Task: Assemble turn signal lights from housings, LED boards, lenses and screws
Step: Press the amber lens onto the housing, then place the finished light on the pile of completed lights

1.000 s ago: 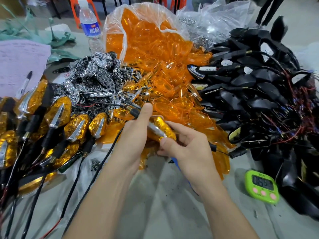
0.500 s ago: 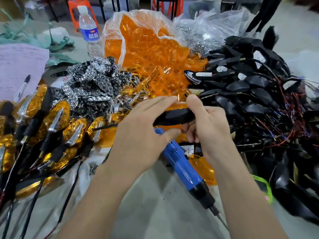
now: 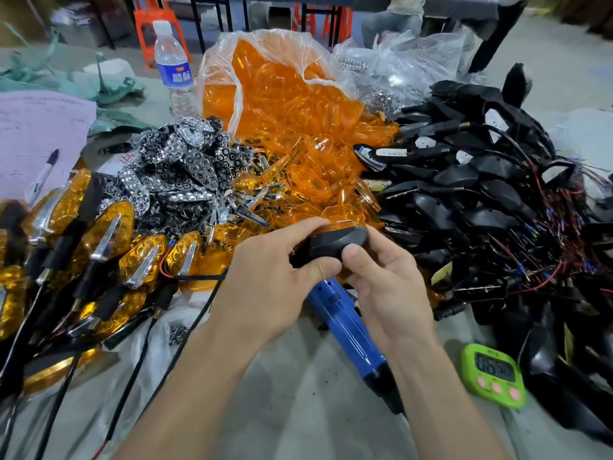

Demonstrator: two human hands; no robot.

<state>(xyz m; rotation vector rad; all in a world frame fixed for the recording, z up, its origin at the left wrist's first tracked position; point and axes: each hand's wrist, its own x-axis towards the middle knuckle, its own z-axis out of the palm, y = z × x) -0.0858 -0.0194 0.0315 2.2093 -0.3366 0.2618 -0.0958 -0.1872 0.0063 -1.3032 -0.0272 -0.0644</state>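
Both hands meet at the middle of the scene, just near of the parts piles, and together grip one black housing (image 3: 333, 243). The left hand (image 3: 265, 287) has its fingers curled over the far top edge of the housing, with the thumb pressed against its near side. The right hand (image 3: 389, 290) clasps the right end, its thumb laid on the near face beside the left thumb and its other fingers wrapped behind, out of sight. Neither hand is loose; both are closed around the part. A thin rim of orange lens (image 3: 346, 224) shows along the housing's far edge, seated against it.

A blue electric screwdriver (image 3: 345, 327) runs from under the hands toward the near right. Its upper end is hidden, so I cannot tell whether either hand also holds it.

Far of the hands, a clear bag spills a heap of loose orange lenses (image 3: 282, 121). To the right lies a big tangle of black housings with red and black wires (image 3: 481, 200). To the left of the lenses sits a pile of shiny silver LED boards (image 3: 175, 167), and at the far left edge lie rows of finished lights (image 3: 109, 234) with amber lenses and black stems. A green timer (image 3: 494, 375) rests on the table (image 3: 298, 410) at the near right. A water bottle (image 3: 174, 68) stands at the far left, with a marker (image 3: 43, 175) on a sheet of paper (image 3: 36, 127) nearby.
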